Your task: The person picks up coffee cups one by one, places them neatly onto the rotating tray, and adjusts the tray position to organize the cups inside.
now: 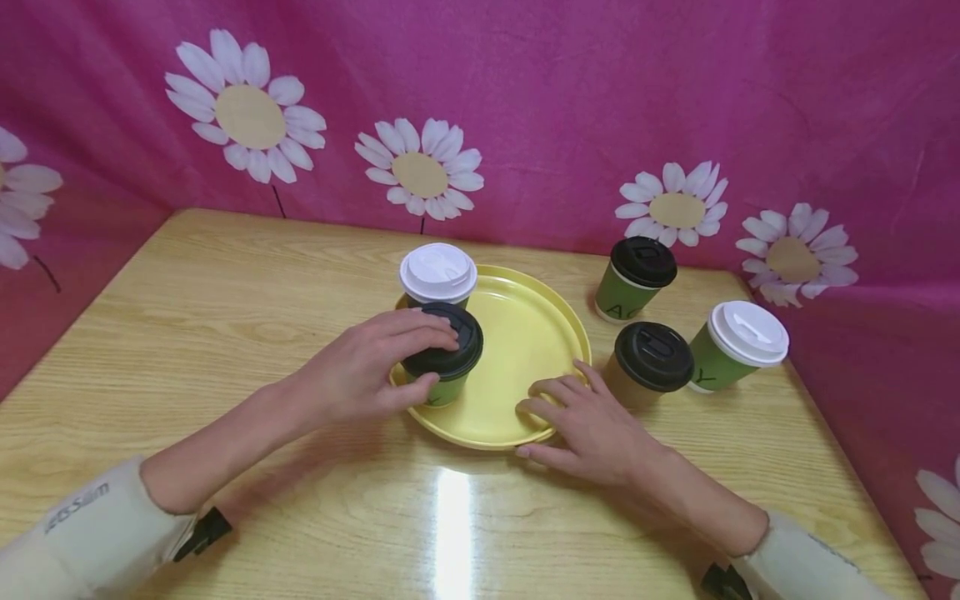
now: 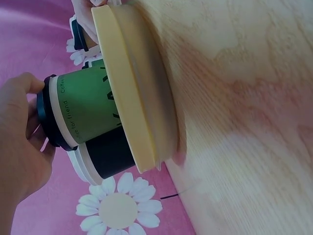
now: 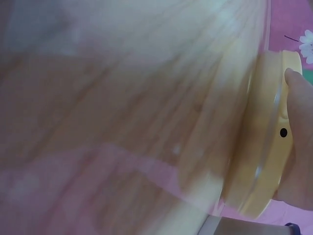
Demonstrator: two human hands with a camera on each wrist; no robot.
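Observation:
A round yellow tray (image 1: 567, 315) lies on the table. On its left part stands a green paper cup (image 1: 448, 392) with a black lid, upright. My left hand (image 1: 371, 360) holds this cup by the lid, thumb on one side and fingers on the other. Just behind it is a dark paper cup (image 2: 111, 152) with a white lid, also on the tray and partly hidden. At the tray's near right rim, my right hand (image 1: 592, 423) grips the edge. Its thumb is at the rim in the right wrist view, the other fingers reaching over the inside.
Right of the tray stand a brown cup (image 1: 637, 386) with a black lid, a green cup (image 1: 626, 293) with a black lid and a green cup (image 1: 723, 358) with a white lid. A pink flowered cloth (image 1: 540, 100) hangs behind the wooden table (image 1: 300, 533).

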